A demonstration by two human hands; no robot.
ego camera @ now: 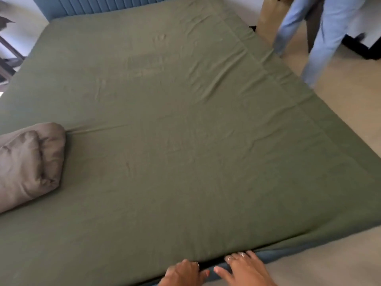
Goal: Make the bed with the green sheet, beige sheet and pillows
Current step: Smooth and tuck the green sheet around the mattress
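Green sheet [165, 120] needs tucking evenly: left hand [183, 272] curls under its edge, right hand [245, 269] lies flat, fingers spread; better push deep, pulling wrinkles taut

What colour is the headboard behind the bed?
Blue, with vertical ribbing: the headboard shows at the top edge of the head view.

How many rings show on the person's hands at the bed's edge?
3: two on the right hand, one on the left hand, both at the green sheet's near edge. Tucked fingers may hide more.
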